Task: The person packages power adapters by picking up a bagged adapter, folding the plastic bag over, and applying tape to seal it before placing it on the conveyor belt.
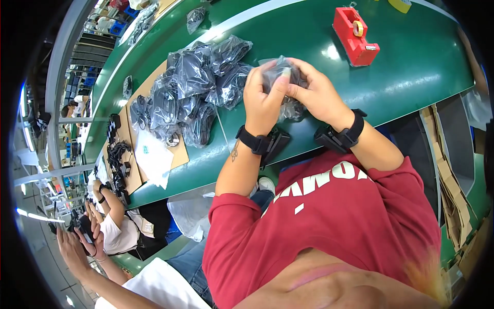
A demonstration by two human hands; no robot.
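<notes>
Both hands, left hand [262, 98] and right hand [316, 92], close around a small clear plastic bag of black cable [280, 72], lifted above the green tabletop [309, 36] beside the heap of filled bags [190, 87], fingertips pinching its top for handling.

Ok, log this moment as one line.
left hand: holds small clear bag | right hand: same bag | beside: pile of bagged black cables | surface: green table | behind: red tape dispenser

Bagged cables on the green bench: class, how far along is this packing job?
Done: a pile of bagged cables lies on the green bench. In hand: left hand and right hand both grip one clear bag. Left: loose black cables on cardboard, unbagged.
</notes>
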